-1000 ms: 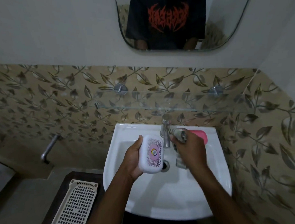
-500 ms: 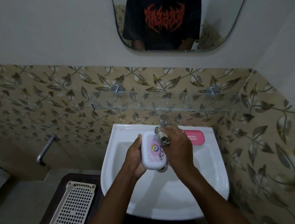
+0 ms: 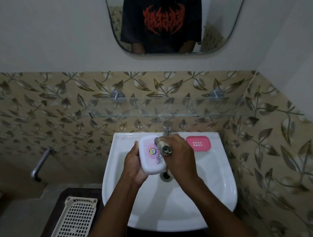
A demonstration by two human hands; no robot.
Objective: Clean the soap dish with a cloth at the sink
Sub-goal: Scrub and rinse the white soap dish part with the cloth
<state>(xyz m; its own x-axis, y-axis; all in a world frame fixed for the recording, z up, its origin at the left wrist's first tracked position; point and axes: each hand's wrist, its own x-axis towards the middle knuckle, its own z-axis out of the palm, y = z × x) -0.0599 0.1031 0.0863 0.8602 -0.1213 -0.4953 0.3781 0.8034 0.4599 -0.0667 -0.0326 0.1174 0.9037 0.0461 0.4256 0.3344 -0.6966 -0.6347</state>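
In the head view, our one view, we hold the dish (image 3: 151, 157) over the sink (image 3: 192, 206), just ahead of the drain (image 3: 166, 175) and below the tap (image 3: 167, 128); our left hand (image 3: 133, 166) cups it from the left and beneath, fingers curled round its edge; its printed face tilts up toward us, and its long axis runs away from us toward the tap; our right hand (image 3: 183, 156) is closed round a rolled cloth (image 3: 163, 148), whose roll touches the dish's far right edge; so the dish lies directly left of the cloth, and the right hand is the nearer to work it; we judge the next wipe should travel along that long axis, toward us; a pink tray (image 3: 198, 143) sits on the sink rim, right of the tap, apart from both hands.
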